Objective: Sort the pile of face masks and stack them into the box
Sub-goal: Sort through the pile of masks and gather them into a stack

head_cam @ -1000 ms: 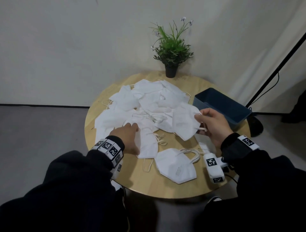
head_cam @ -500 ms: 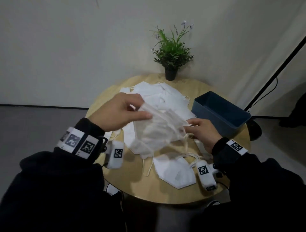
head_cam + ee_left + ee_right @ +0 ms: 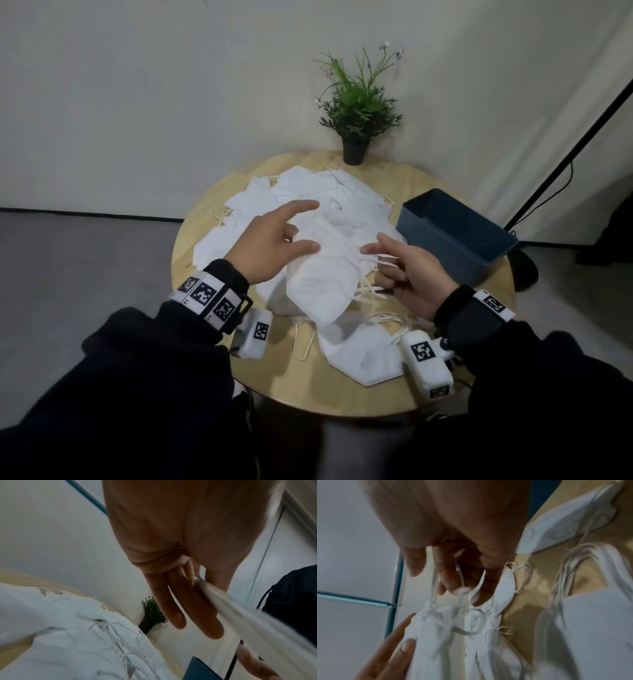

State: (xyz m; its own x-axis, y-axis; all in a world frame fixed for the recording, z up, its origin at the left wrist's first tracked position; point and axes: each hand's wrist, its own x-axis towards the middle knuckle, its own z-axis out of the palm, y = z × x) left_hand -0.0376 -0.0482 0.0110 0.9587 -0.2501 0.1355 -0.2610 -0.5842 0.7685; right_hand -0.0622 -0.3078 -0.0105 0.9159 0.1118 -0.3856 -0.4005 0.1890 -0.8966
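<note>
A pile of white folded face masks (image 3: 308, 192) covers the back and middle of the round wooden table (image 3: 274, 387). Above the pile, my left hand (image 3: 294, 240) pinches the upper edge of a white mask (image 3: 322, 284) between thumb and fingers; in the left wrist view the mask (image 3: 248, 615) runs from the left hand (image 3: 197, 601) toward the lower right. My right hand (image 3: 380, 260) has fingers curled through its ear loops (image 3: 435, 588). The right wrist view shows more than one mask hanging there. The dark blue box (image 3: 442, 240) stands at the right, its inside looking bare.
One single mask (image 3: 363, 353) lies near the table's front edge, below my hands. A potted green plant (image 3: 356, 102) stands at the back edge against the wall. A black pole (image 3: 565, 154) leans at the far right. Grey floor surrounds the table.
My left hand lifted off the pile with a mask and met the right hand. Both now hold the mask above the table, slightly lower than half a second ago.
</note>
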